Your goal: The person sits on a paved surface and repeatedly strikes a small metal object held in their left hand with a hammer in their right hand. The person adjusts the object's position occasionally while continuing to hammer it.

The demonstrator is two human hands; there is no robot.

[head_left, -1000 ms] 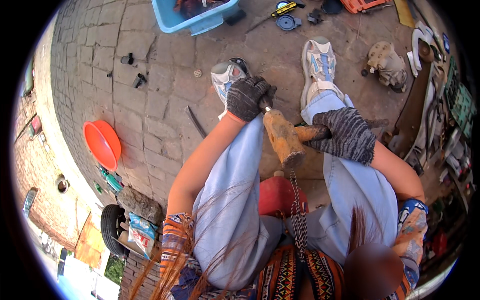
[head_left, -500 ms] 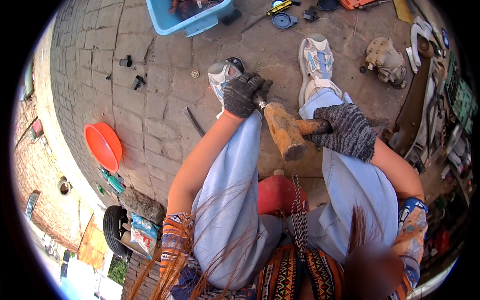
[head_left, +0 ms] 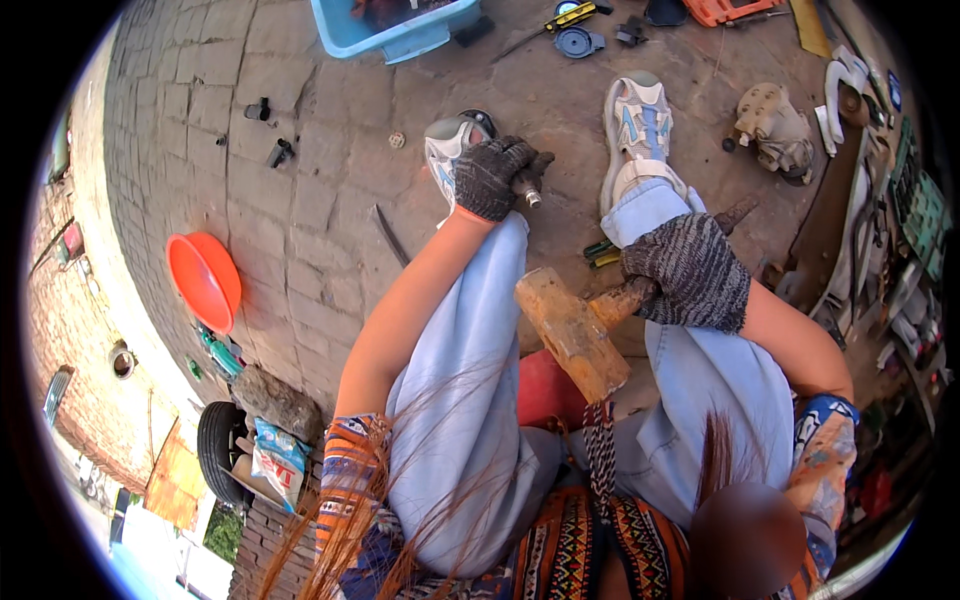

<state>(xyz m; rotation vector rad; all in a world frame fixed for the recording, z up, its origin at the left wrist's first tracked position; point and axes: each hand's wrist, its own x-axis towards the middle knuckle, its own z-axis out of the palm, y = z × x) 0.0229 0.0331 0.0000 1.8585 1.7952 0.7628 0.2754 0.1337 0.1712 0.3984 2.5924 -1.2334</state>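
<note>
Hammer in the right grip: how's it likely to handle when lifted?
The hammer is probably head-heavy: its thick, blocky, rusty-looking head sits on a much slimmer handle. It should stay stiff, since the visible handle looks straight and rigid. Slipping seems unlikely, as the gloved right grip wraps around the handle.

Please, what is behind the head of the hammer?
Behind the hammer head, part of a red object shows, and paved ground. What lies directly behind the head is covered, so the red object's full shape cannot be told.
</note>
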